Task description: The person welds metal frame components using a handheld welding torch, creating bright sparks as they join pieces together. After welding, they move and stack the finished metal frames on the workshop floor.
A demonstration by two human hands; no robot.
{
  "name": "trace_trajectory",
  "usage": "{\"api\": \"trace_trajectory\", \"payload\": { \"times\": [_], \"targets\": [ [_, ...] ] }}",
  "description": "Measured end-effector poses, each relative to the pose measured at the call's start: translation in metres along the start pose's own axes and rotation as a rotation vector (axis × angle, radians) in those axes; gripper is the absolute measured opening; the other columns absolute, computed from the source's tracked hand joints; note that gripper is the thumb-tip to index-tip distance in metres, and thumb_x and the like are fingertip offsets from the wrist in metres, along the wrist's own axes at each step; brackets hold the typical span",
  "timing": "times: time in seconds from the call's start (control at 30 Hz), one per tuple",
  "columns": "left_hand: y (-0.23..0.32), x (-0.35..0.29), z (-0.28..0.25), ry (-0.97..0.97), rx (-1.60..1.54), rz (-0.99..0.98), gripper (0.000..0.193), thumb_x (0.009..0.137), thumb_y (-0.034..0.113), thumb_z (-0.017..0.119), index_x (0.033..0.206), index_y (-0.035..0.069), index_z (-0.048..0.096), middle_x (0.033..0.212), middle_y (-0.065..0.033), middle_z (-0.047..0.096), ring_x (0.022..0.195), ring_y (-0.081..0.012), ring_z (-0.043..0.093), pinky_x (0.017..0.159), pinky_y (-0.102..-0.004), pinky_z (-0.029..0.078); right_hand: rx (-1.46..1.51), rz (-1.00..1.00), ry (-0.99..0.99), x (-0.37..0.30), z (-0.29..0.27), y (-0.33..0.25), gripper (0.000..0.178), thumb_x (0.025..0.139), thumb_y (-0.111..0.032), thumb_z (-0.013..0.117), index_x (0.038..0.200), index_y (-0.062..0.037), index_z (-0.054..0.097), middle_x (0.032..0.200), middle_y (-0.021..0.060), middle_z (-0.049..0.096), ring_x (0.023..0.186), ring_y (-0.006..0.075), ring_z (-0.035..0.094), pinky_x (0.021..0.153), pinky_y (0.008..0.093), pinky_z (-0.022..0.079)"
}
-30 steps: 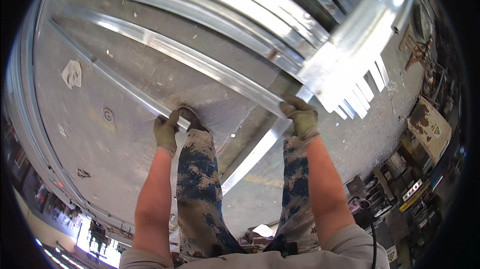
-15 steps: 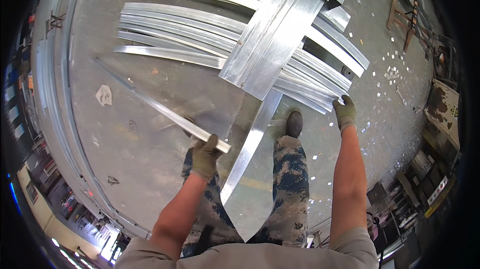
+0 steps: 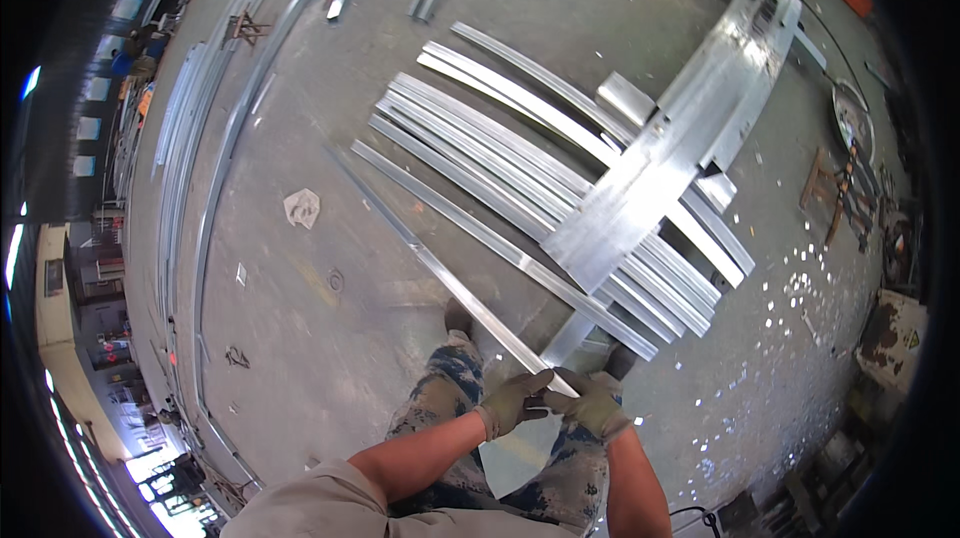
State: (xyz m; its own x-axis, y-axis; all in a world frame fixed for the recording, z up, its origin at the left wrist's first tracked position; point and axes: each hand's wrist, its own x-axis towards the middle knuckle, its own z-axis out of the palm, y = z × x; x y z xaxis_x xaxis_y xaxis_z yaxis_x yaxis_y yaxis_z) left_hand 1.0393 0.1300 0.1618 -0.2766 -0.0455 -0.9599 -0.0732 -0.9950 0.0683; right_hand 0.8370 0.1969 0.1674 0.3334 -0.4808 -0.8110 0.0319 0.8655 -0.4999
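A long, thin galvanized metal channel (image 3: 470, 305) slants from the far left toward me, its near end just above my legs. Gloved in olive, my left hand (image 3: 517, 405) is closed around that near end. My right hand (image 3: 592, 406), also gloved, grips the tip right beside it, fingers bent over the metal. Beyond the held piece, another channel (image 3: 450, 210) lies on the floor, slightly apart from a row of similar channels (image 3: 500, 143). A wide metal beam (image 3: 640, 208) lies across that row and hides part of it.
A flat metal strip (image 3: 568, 338) lies by my feet, partly under the channels. Long profiles (image 3: 215, 188) run along the left floor. A pale scrap (image 3: 301, 208) lies nearer. Small bright offcuts (image 3: 790, 298) litter the right side, near a rusty stand (image 3: 838, 193) and worn cabinet (image 3: 890, 338).
My right hand has left the row's right end and joined my left on the held channel. One channel now lies more apart from the row. The view has turned.
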Motion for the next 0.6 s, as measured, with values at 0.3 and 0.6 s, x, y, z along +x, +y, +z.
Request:
{"api": "trace_trajectory", "payload": {
  "times": [0.3,0.6],
  "targets": [
    [0.147,0.019,-0.104,0.278,-0.488,0.272,0.029,0.095,0.033,0.082,0.093,0.012,0.062,0.077,-0.0064,0.061,0.063,-0.0249,0.063,0.059,-0.0445,0.056,-0.292,-0.176,0.153,-0.057,0.075,-0.071,0.084,0.094,-0.052,0.077,0.155,-0.0010,0.050,0.142,0.0220,0.067,0.135,0.0330,0.063,0.110,0.0372,0.050],
    [0.114,-0.018,-0.116,0.578,-0.266,0.388,0.005,0.085,0.004,0.068,0.087,-0.001,0.066,0.065,-0.0123,0.061,0.050,-0.0263,0.060,0.046,-0.0397,0.047,-0.344,-0.104,0.060,-0.080,0.132,-0.019,0.092,0.093,-0.055,0.075,0.165,-0.0132,0.035,0.152,0.0263,0.055,0.134,0.0404,0.062,0.108,0.0459,0.051]
  ]
}}
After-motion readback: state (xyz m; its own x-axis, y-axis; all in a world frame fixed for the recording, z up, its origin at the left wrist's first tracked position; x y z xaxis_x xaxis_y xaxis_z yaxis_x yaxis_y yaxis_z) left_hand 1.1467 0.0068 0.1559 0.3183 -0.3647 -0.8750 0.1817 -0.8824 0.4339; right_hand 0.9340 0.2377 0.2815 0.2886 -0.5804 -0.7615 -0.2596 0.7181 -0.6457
